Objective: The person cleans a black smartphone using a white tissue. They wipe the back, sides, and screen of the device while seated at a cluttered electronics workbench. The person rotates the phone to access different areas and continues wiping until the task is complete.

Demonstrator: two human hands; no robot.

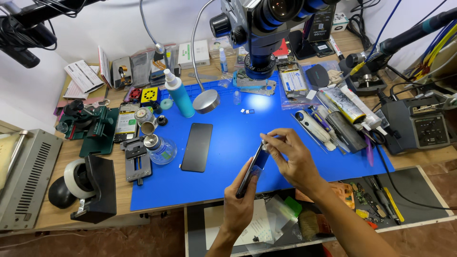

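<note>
Bench point(95, 190): wooden top, crowded with repair tools, running left to right across the view.

Work mat point(223, 157): large blue sheet laid on the bench centre, its near edge close to the person.

Microscope point(266, 28): dark stereo head hanging over the far middle of the mat, lit spot beneath it.

Soldering station point(419, 128): grey box at far right, off the mat.

Metal case point(26, 176): grey vented housing at near left.

Tape dispenser point(90, 185): black, with a white roll, near left beside the metal case.

Spray bottle point(180, 95): teal body, white nozzle, upright at the far left part of the mat.

Screen panel point(197, 146): flat black rectangle lying on the mat, left of the hands, well apart from them.

Smartphone point(252, 169): slim, dark, seen nearly edge-on with a blue sheen along its side; tilted, top end up and to the right, raised above the near edge of the mat at centre.

Left hand point(240, 202): closed around the lower part of the smartphone, fingers wrapped on its side.

Right hand point(293, 154): fingers curled and pinched at the smartphone's upper end; whether it grips a small tool there cannot be told.
</note>
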